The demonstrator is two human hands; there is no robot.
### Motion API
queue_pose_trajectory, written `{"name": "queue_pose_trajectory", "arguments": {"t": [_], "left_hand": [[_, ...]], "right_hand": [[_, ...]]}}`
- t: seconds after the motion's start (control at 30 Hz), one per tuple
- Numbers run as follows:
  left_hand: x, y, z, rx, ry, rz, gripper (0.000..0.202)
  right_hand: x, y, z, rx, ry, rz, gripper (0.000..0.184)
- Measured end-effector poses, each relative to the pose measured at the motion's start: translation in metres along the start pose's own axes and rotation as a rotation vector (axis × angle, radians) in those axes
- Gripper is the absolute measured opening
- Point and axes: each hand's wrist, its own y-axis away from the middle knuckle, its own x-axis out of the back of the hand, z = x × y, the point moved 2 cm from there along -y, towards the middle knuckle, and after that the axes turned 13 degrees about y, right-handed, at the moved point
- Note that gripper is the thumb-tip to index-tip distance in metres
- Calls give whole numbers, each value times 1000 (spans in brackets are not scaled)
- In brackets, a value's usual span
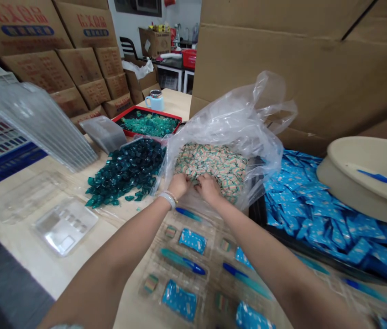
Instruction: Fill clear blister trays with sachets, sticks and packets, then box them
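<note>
My left hand, with a band at its wrist, reaches to the near edge of a heap of small striped blocks in green, white and orange. The heap lies in an open clear plastic bag. Beside it, my right hand dips into the same edge. The fingers of both hands are bent and closed; whatever is in them is too small to make out. Under my forearms lie clear plastic trays, each holding a striped block, a blue dotted packet and a blue-and-teal pen-like tool.
Dark teal chips are heaped left of the bag, before a red-rimmed tray and a blue mug. Stacked clear trays lean at left. Blue packets and a cream basin stand right. Cardboard rises behind.
</note>
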Motion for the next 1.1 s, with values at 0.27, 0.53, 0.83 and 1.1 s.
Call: {"name": "queue_pose_trajectory", "arguments": {"t": [0.27, 0.53, 0.83, 1.1], "left_hand": [[-1, 10, 1, -32, -32, 32, 24], [4, 23, 2, -139, 59, 65, 22], [-1, 34, 8, -306, 283, -75, 17], [-8, 50, 5, -361, 174, -120, 23]], "right_hand": [[-2, -7, 14, 210, 16, -12, 17], [-5, 8, 26, 239, -162, 134, 21], [-14, 37, 13, 211, -493, 161, 23], [-18, 52, 5, 100, -429, 116, 22]]}}
